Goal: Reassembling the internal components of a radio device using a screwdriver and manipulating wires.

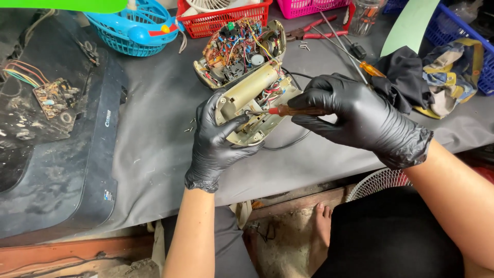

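Both my hands wear black gloves. My left hand (213, 141) grips the lower edge of an opened beige device shell (247, 95) and tilts it up off the grey work surface (159, 92). My right hand (355, 116) holds a red-handled screwdriver (293, 110) whose tip points left into the shell's inside. Behind it lies the device's other half (239, 49), packed with a circuit board and coloured wires that run between the halves.
A dusty black flat appliance (56, 154) with a loose circuit board (54, 95) lies left. Blue (131, 33), red (221, 20) and pink baskets line the back. Red pliers (314, 33), more screwdrivers (355, 49), small screws (304, 47) and crumpled cloth (427, 77) sit right.
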